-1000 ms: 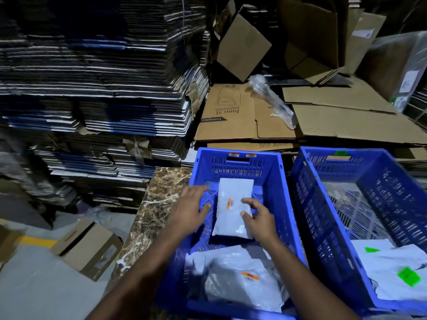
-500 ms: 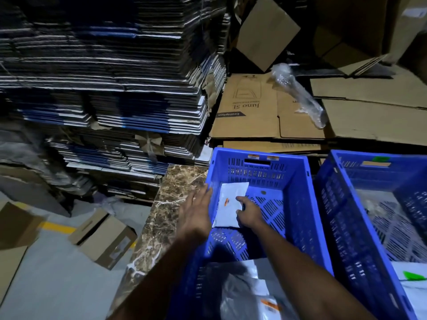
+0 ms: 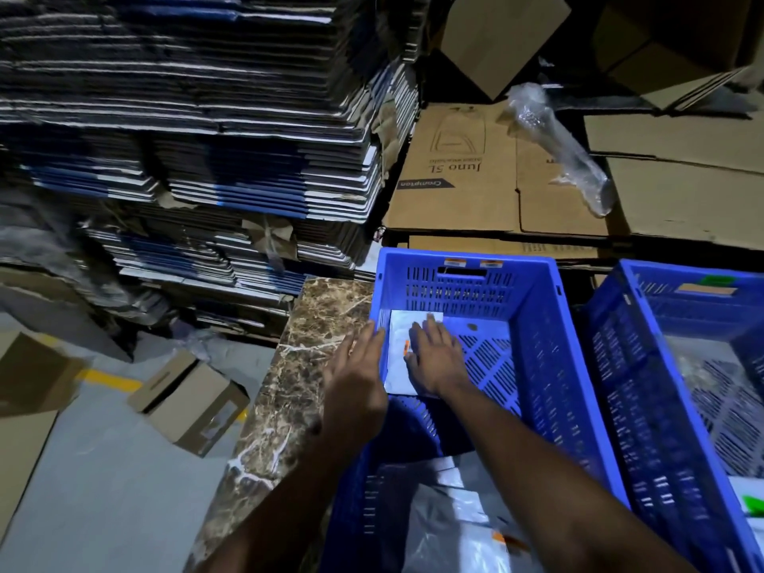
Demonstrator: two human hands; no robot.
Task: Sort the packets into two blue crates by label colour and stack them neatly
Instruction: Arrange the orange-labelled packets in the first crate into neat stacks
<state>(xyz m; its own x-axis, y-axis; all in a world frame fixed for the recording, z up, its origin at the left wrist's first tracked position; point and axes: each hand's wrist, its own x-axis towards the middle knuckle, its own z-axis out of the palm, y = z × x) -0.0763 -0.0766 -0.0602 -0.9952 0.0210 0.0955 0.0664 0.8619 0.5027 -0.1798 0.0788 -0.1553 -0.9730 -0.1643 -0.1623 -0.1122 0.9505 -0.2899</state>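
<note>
A white packet (image 3: 399,357) with an orange label lies flat in the far left corner of the left blue crate (image 3: 537,337). My right hand (image 3: 438,357) presses down on it with flat fingers. My left hand (image 3: 357,378) is spread over the crate's left rim beside the packet. More packets with orange labels (image 3: 454,527) lie at the near end of this crate. The right blue crate (image 3: 645,386) holds packets with green labels (image 3: 752,500) at its near right.
Both crates stand on a brown marble slab (image 3: 297,374). Tall stacks of flattened cartons (image 3: 198,138) rise at the left, flat brown cardboard (image 3: 496,179) and a plastic wrap roll (image 3: 558,142) behind. A small carton (image 3: 186,403) lies on the grey floor at the left.
The packet went from the crate's middle into its far left corner. My right hand flattened on top of it, and my left hand moved to the crate's left rim.
</note>
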